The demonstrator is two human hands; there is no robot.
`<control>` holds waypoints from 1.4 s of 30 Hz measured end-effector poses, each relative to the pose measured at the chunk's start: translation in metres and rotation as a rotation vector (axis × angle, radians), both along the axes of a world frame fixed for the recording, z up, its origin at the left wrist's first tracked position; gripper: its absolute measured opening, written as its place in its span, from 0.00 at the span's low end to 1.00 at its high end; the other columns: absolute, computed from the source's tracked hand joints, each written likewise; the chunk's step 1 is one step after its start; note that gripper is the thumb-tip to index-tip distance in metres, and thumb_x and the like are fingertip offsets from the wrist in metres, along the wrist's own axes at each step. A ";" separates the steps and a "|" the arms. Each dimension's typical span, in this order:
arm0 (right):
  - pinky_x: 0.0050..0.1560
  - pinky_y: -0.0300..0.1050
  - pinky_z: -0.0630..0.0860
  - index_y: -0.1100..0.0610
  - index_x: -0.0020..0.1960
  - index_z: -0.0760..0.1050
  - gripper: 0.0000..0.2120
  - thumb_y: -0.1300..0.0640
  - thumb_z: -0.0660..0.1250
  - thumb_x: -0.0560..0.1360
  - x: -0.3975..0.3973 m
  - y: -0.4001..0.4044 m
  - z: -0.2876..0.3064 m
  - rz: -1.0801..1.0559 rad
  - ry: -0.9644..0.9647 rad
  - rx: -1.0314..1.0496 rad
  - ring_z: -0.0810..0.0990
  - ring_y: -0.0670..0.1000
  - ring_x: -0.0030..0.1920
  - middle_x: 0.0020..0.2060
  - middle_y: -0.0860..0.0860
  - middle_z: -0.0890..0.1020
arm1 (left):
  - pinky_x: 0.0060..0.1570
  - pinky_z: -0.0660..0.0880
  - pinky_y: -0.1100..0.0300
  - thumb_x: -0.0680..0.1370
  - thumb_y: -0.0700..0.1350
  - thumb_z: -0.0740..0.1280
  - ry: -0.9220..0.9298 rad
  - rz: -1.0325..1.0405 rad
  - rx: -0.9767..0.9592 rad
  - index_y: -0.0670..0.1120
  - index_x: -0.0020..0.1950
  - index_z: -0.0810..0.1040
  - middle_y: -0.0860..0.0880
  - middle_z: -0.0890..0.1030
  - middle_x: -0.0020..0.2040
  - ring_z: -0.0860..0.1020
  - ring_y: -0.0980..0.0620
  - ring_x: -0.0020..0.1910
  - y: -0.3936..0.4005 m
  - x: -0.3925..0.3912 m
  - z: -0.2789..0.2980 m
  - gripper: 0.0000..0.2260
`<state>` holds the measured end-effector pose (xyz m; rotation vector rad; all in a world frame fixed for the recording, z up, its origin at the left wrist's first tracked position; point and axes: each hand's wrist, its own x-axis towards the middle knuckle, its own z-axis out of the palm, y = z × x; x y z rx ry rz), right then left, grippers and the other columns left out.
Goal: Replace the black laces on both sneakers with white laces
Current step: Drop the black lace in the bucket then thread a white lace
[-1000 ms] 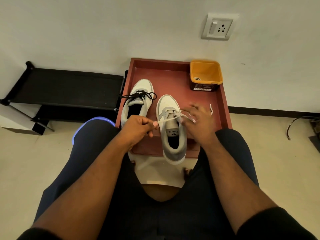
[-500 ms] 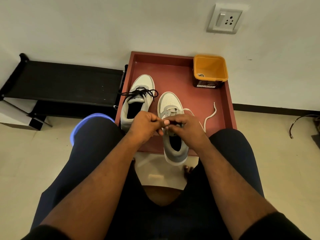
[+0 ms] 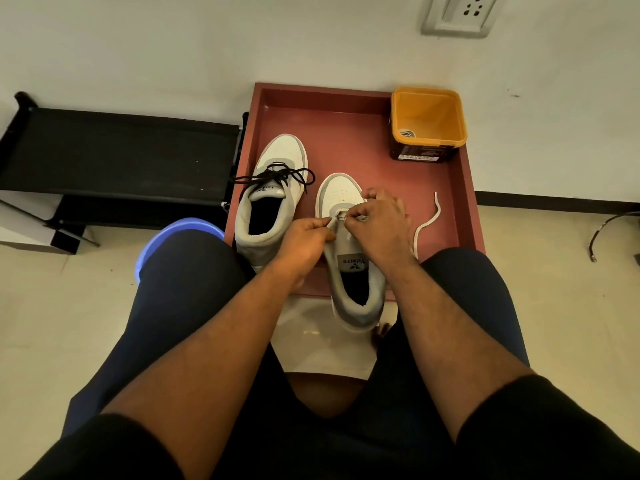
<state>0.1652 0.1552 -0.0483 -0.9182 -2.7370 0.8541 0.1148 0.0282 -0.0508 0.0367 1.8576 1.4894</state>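
Dim warm light, wide-angle edge distortion

- Tray (image 3: 349, 109): bare floor lies open across its far part, between the toes of the two shoes and the back wall.
- Tub (image 3: 427, 123) fills the far right corner, against the right rim.
- Left shoe (image 3: 277, 202) crowds the left rim; its black lace (image 3: 277, 176) spills over that rim.
- A narrow lane runs between left shoe and right shoe (image 3: 353, 271).
- Both hands, left hand (image 3: 304, 240) and right hand (image 3: 377, 220), block the right shoe's eyelets.
- White lace (image 3: 427, 220) trails across the strip right of the right shoe.
- Rack (image 3: 117, 150) stands just beside the tray's left side, perhaps touching.
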 end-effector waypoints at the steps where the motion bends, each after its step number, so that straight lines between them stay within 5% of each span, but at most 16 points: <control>1: 0.59 0.50 0.64 0.48 0.47 0.84 0.07 0.51 0.68 0.73 0.000 -0.001 -0.001 -0.009 -0.007 0.011 0.68 0.51 0.62 0.63 0.45 0.74 | 0.50 0.77 0.53 0.76 0.32 0.60 -0.026 0.004 0.025 0.42 0.49 0.83 0.41 0.84 0.47 0.80 0.47 0.45 0.000 0.000 0.000 0.13; 13: 0.55 0.48 0.60 0.47 0.48 0.84 0.06 0.51 0.69 0.73 0.005 -0.006 -0.005 -0.052 -0.022 -0.061 0.67 0.51 0.62 0.64 0.45 0.72 | 0.45 0.78 0.63 0.77 0.31 0.60 -0.109 0.066 0.125 0.44 0.53 0.81 0.48 0.83 0.45 0.81 0.54 0.43 0.003 0.002 -0.003 0.13; 18: 0.56 0.47 0.59 0.46 0.50 0.84 0.07 0.50 0.69 0.74 0.005 -0.007 -0.007 -0.135 0.015 -0.178 0.66 0.50 0.63 0.65 0.43 0.72 | 0.45 0.76 0.53 0.80 0.46 0.63 -0.121 0.031 0.096 0.44 0.54 0.83 0.44 0.83 0.47 0.79 0.46 0.45 0.002 0.000 -0.007 0.11; 24: 0.61 0.51 0.60 0.43 0.47 0.84 0.05 0.49 0.72 0.72 0.004 -0.004 -0.005 -0.241 0.013 -0.363 0.64 0.49 0.66 0.65 0.40 0.72 | 0.48 0.76 0.50 0.81 0.39 0.60 -0.089 0.064 0.100 0.45 0.55 0.82 0.43 0.84 0.49 0.79 0.45 0.46 0.002 0.001 -0.009 0.11; 35: 0.55 0.48 0.55 0.48 0.50 0.83 0.08 0.57 0.67 0.74 0.006 -0.012 -0.001 -0.119 -0.090 -0.146 0.64 0.53 0.66 0.70 0.43 0.68 | 0.39 0.78 0.61 0.81 0.37 0.61 -0.043 0.034 0.134 0.44 0.59 0.81 0.45 0.83 0.47 0.78 0.49 0.43 0.001 0.004 -0.009 0.11; 42: 0.55 0.47 0.56 0.47 0.51 0.83 0.07 0.54 0.68 0.75 0.005 -0.011 -0.002 -0.110 -0.058 -0.190 0.64 0.51 0.65 0.69 0.41 0.69 | 0.35 0.79 0.63 0.81 0.38 0.62 -0.005 0.060 0.137 0.44 0.57 0.80 0.47 0.83 0.46 0.80 0.53 0.40 0.003 0.004 -0.011 0.09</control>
